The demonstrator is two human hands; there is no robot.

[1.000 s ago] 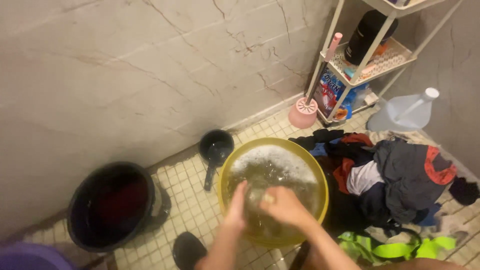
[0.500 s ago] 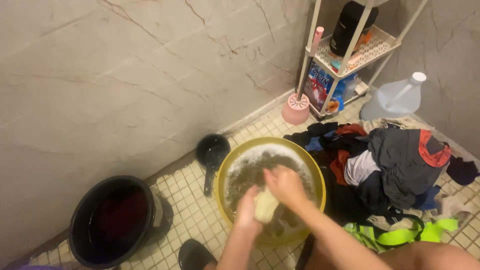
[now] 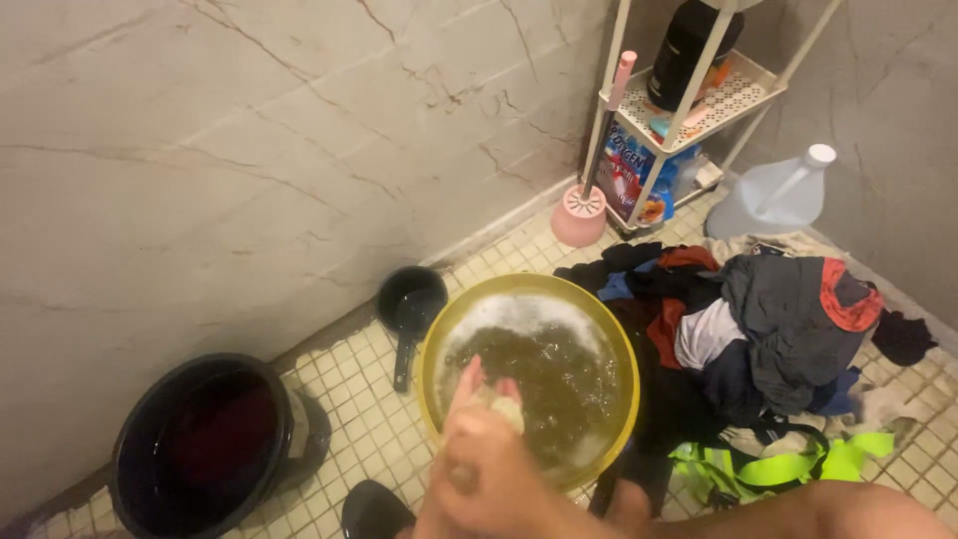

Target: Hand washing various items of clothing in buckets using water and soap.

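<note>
Both hands bunched together at the near-left rim of the basin (image 3: 431, 329), blurred. Left hand (image 3: 461, 399) and right hand (image 3: 499, 464) overlap, so which is which is a judgement. Between them a small pale cloth (image 3: 502, 407), fingers closed on it from both sides. It pokes up just above the suds line, not submerged. Long axis can't be read, it's wadded into a lump. Left hand looks nearer the water, right sits closer to the camera and on top

Basin: round, yellow plastic, murky brownish water, white foam banked along the far rim. Cloth is over its near-left quarter, water lies ahead and right of the fingers

Around it:
- dark dipper (image 3: 409, 299) with handle, just beside the basin's far-left rim, on the tiles
- black bucket (image 3: 205, 444), well left, dark reddish contents
- clothes pile (image 3: 768, 329) touching the basin's right side: soft, crumpled, dark grey, red, white, blue
- neon-green strap (image 3: 788, 464) at the pile's near edge
- pink brush holder (image 3: 581, 212), white rack (image 3: 689, 110) and clear jug (image 3: 773, 195) at the far wall

Floor is small square tiles, wall veined marble-look panels
</note>
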